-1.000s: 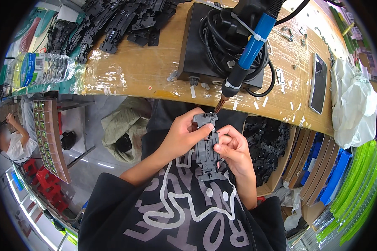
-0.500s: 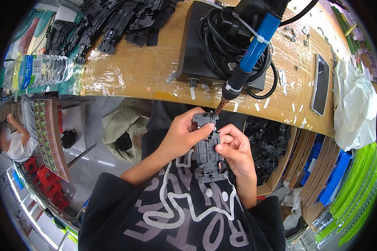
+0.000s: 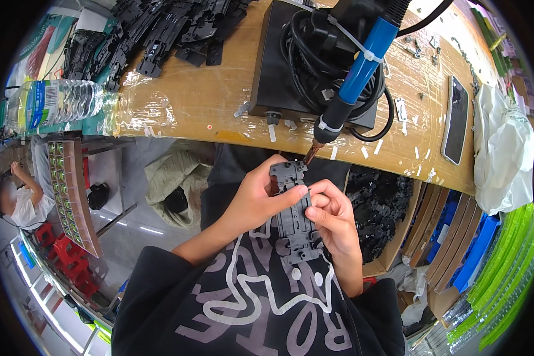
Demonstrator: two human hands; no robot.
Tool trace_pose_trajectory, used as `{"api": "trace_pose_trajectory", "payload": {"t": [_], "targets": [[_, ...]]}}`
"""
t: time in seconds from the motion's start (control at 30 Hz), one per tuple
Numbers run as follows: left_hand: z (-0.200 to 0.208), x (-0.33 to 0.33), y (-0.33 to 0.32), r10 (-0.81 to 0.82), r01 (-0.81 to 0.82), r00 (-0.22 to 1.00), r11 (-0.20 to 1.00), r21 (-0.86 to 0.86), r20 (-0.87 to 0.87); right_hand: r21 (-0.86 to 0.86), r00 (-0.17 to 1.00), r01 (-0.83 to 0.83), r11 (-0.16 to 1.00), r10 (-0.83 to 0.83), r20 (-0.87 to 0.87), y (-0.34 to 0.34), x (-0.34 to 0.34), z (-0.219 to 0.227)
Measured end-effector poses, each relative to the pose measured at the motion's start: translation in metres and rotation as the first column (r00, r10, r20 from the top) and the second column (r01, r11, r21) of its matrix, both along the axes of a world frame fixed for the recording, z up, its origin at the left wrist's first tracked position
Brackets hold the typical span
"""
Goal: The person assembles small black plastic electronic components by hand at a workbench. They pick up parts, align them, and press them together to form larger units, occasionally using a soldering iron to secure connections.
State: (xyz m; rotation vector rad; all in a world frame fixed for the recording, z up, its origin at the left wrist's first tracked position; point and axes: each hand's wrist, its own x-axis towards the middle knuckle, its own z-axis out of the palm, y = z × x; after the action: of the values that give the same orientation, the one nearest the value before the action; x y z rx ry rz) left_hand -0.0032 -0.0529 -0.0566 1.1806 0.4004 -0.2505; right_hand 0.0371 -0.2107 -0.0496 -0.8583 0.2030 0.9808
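Observation:
A long black moulded plastic part (image 3: 295, 222) is held upright lengthwise before my chest. My left hand (image 3: 258, 193) grips its upper left side, the thumb lying across the front face. At the right edge my right hand (image 3: 338, 222) is closed, thumb and bent fingers against the part. Just above the part's top right corner is the copper-coloured tip of a blue-handled soldering iron (image 3: 368, 56), slanting down from above. Whether tip and part touch, I cannot tell. Zip ties bind the iron near a black box (image 3: 270, 77) with coiled black cable (image 3: 305, 77).
Similar black parts (image 3: 160, 41) are heaped at the table's far left, by a water bottle (image 3: 56, 104). A phone (image 3: 455, 121) and white plastic bag (image 3: 501, 148) are right. A carton of black pieces (image 3: 377, 207) stands below the table edge (image 3: 219, 137). Another person (image 3: 26, 199) sits far left.
The plastic part has tilted slightly and shifted a little down from the iron's tip. My left thumb has slid lower on its face; my right hand stays at the edge.

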Motion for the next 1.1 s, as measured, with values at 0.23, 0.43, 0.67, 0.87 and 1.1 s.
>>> {"api": "trace_pose_trajectory", "payload": {"t": [0.23,0.43,0.67,0.87,1.1], "targets": [[-0.0026,0.0009,0.0006,0.003,-0.003,1.000,1.000,-0.003,0.003,0.002,1.000,-0.011,1.000,0.011,-0.005,-0.0006,-0.0007,-0.0017],[-0.0009,0.0029,0.0001,-0.005,0.005,1.000,1.000,0.011,-0.003,-0.006,1.000,0.010,1.000,-0.010,0.018,-0.0011,-0.0021,-0.0036],[0.0007,0.0035,-0.0013,0.001,-0.001,1.000,1.000,0.011,0.000,0.006,1.000,0.026,1.000,-0.026,0.010,-0.0010,-0.0001,0.0007],[-0.0024,0.0042,-0.0016,0.016,-0.017,1.000,1.000,0.018,0.007,0.006,1.000,0.014,1.000,-0.014,0.022,0.0003,0.0016,0.0005],[-0.0021,0.0054,-0.0014,0.015,-0.015,1.000,0.999,0.036,-0.005,0.001,0.999,0.006,1.000,-0.006,0.039,0.0014,0.0025,-0.0008]]}}
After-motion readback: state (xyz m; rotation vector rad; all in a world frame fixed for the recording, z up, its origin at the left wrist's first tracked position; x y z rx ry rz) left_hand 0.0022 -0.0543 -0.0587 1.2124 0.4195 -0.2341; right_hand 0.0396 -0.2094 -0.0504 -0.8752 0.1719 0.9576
